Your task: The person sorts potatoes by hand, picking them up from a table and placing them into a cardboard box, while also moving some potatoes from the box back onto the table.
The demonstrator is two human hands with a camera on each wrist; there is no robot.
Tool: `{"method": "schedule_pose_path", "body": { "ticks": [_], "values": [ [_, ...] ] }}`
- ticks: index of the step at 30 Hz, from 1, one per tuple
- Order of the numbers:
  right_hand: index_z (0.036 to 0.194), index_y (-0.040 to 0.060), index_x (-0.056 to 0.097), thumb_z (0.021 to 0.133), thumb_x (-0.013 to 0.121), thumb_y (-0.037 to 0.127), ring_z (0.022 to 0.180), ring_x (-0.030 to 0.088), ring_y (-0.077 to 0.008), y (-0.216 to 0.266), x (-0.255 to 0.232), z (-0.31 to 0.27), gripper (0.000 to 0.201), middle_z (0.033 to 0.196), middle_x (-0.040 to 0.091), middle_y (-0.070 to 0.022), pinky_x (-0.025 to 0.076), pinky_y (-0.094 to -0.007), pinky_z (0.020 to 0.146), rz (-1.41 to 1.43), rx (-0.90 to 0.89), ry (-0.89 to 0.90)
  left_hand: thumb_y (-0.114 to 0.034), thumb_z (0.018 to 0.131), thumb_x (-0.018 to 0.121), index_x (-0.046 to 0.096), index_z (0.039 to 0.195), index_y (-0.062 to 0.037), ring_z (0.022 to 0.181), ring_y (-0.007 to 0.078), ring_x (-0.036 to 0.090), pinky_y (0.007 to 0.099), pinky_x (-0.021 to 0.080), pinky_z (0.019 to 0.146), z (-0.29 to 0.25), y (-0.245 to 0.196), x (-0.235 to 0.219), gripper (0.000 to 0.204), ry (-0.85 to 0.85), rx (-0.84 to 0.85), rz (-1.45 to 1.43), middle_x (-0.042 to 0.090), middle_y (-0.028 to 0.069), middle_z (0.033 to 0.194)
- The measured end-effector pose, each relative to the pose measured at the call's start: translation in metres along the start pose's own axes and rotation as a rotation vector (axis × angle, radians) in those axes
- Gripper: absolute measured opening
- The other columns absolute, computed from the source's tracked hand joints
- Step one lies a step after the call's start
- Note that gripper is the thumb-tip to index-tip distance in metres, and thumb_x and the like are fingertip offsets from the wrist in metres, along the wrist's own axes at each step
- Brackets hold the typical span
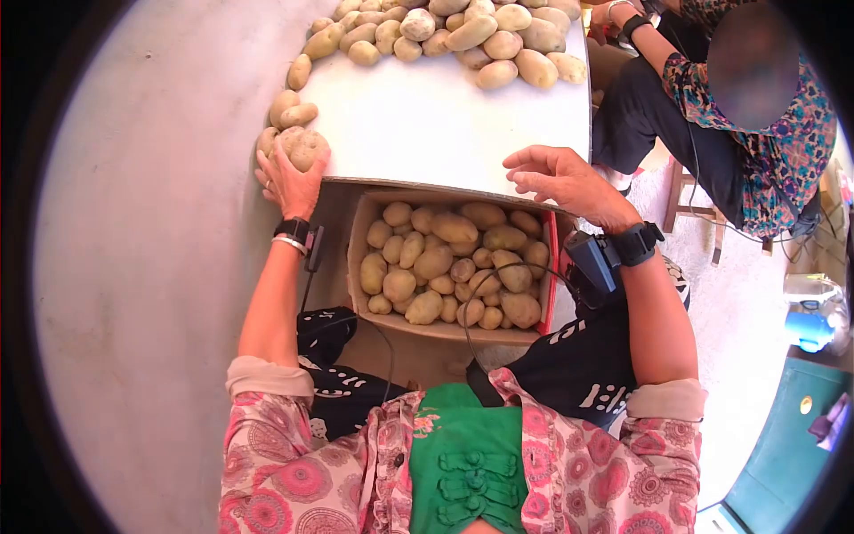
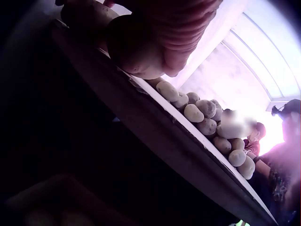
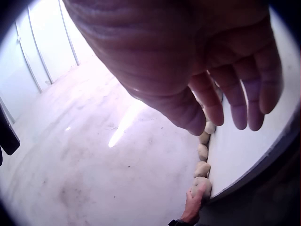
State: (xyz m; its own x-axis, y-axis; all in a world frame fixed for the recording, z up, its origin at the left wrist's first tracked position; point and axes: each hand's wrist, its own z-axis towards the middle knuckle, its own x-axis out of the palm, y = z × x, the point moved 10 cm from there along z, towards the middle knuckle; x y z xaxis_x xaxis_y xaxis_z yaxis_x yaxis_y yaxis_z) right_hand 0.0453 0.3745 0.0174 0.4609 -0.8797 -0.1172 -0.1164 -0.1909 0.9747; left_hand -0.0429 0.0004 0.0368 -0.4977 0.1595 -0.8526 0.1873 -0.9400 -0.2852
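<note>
At the near left corner of the white table (image 1: 427,116), my left hand (image 1: 292,185) holds a large potato (image 1: 305,148), fingers curled round its side. The left wrist view shows this potato (image 2: 141,56) close up at the board's edge, under the thumb. A second potato (image 1: 266,141) sits right beside it, partly covered by the hand. My right hand (image 1: 574,182) hovers over the table's near right edge, palm inward, with loosely bent fingers and nothing in them. In the right wrist view its fingers (image 3: 230,94) hang apart above the tabletop.
A row of potatoes (image 1: 298,114) lines the table's left edge, leading to a big heap (image 1: 463,31) at the far side. Below the near edge, between my knees, stands a cardboard box (image 1: 356,294) full of potatoes. Another person (image 1: 756,160) sits at the right.
</note>
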Motion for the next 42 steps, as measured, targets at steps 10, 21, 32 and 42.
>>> {"method": "schedule_pose_path", "body": {
  "ticks": [10,21,32,42],
  "values": [
    [0.114,-0.0003,0.055,0.089,0.056,0.02,0.089,0.057,-0.0115,0.009,-0.003,-0.002,0.033,0.103,0.062,-0.0078,0.046,-0.0255,0.076,-0.061,0.006,-0.045,-0.005,0.073,0.058,0.053,0.109,-0.0057,0.099,0.0348,0.054,0.0426,0.045,0.084,-0.211,-0.151,0.075,0.036,0.676,0.812,-0.443,0.054,0.0158,0.11],
    [0.112,-0.0035,0.054,0.087,0.057,0.018,0.085,0.055,-0.0087,0.003,-0.002,-0.009,0.033,0.096,0.061,-0.0043,0.045,-0.0227,0.076,0.026,0.005,-0.048,0.005,0.07,0.053,0.037,0.133,-0.019,0.114,0.0448,0.044,0.0552,0.034,0.096,-0.232,-0.115,0.193,0.07,0.845,0.555,-0.07,0.03,0.0179,0.141],
    [0.11,-0.0018,0.057,0.085,0.059,0.025,0.09,0.059,-0.0163,0.012,0.003,0.005,0.036,0.098,0.062,-0.0088,0.047,-0.0294,0.079,-0.38,-0.22,-0.04,-0.026,0.066,0.064,0.044,0.122,-0.0023,0.097,0.0392,0.056,0.0442,0.046,0.081,-0.213,-0.126,0.111,0.063,0.92,0.433,-0.579,0.058,0.0233,0.106],
    [0.123,0.0025,0.049,0.089,0.057,0.028,0.086,0.053,-0.0072,0.026,0.068,0.012,0.043,0.102,0.058,-0.0022,0.046,-0.0217,0.071,0.264,0.029,0.286,-0.024,0.054,0.081,0.056,0.102,-0.0045,0.084,0.0276,0.057,0.0371,0.046,0.075,-0.137,-0.177,-0.102,0.057,0.319,0.632,-0.641,0.058,0.0119,0.094]
  ]
}}
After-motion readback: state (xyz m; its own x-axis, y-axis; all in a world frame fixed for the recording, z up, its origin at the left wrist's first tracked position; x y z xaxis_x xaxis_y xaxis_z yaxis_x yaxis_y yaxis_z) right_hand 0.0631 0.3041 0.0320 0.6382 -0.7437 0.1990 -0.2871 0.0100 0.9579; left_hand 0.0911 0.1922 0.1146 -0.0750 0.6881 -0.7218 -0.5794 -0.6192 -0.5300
